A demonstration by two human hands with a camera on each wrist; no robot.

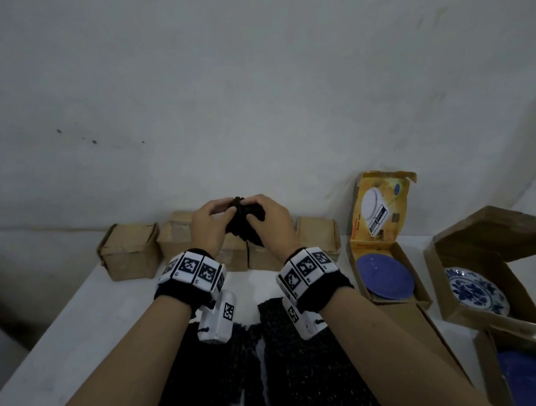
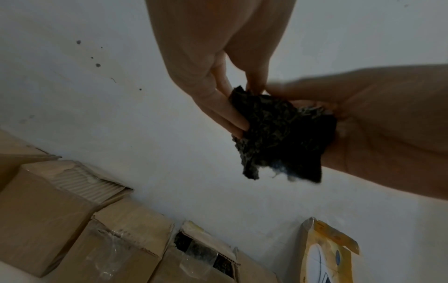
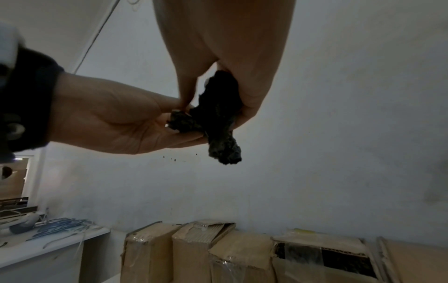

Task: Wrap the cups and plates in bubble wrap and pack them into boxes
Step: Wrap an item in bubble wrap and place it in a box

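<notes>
A white table [image 1: 80,303] bears a row of small brown cardboard boxes [image 1: 130,250] along the wall and open boxes with a plain blue plate [image 1: 385,279] and a blue-patterned white plate [image 1: 476,290]. Raised above the row, the left hand [image 1: 208,228] and right hand [image 1: 269,222] both pinch a crumpled black bubble-wrap bundle [image 1: 246,223].

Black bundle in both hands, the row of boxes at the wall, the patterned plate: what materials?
Black bundle: looks like black bubble wrap, a crinkly, faintly glinting plastic sheet; its contents are hidden. Left hand and right hand grip it. Boxes: brown corrugated cardboard, matte; fluting shows at a flap. Patterned plate: probably glazed ceramic, glossy white with blue floral print.
</notes>
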